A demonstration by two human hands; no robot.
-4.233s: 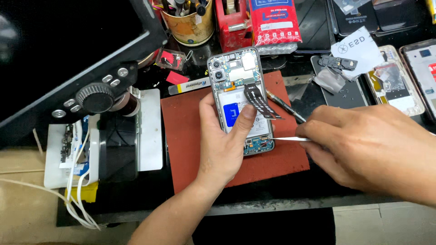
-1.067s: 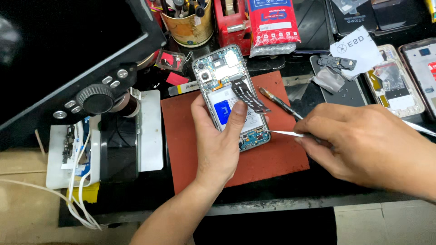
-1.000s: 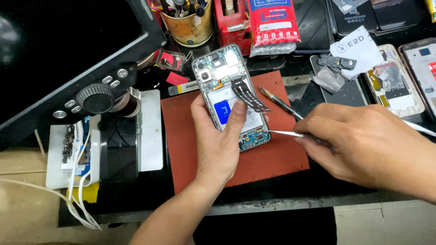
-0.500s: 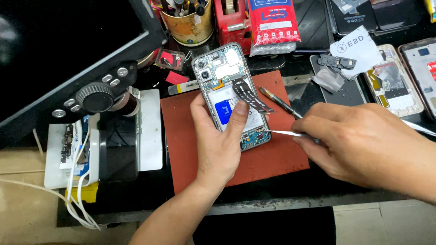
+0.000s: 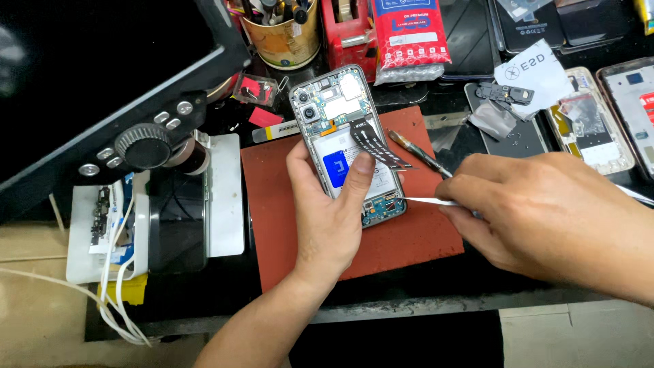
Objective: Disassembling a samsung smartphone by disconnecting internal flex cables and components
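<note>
My left hand (image 5: 332, 215) grips an opened phone (image 5: 338, 129) with its back cover off, thumb on the left edge and a finger lying across the battery. A dark flex ribbon (image 5: 377, 146) lifts off the phone's middle. The phone is tilted above a red-brown work mat (image 5: 272, 197). My right hand (image 5: 545, 215) holds thin metal tweezers (image 5: 426, 201), whose tip touches the lower right corner of the phone by the small bottom board.
A microscope stand with a knob (image 5: 143, 146) stands at the left, beside a white holder with cables (image 5: 102, 238). A screwdriver (image 5: 415, 151) lies on the mat. A tool cup (image 5: 283, 34), a red packet (image 5: 409, 34) and other opened phones (image 5: 593, 129) sit behind.
The phone has been turned so its top leans left and lifted slightly off the mat. The tweezers have stayed at its lower right corner; my right hand has barely moved.
</note>
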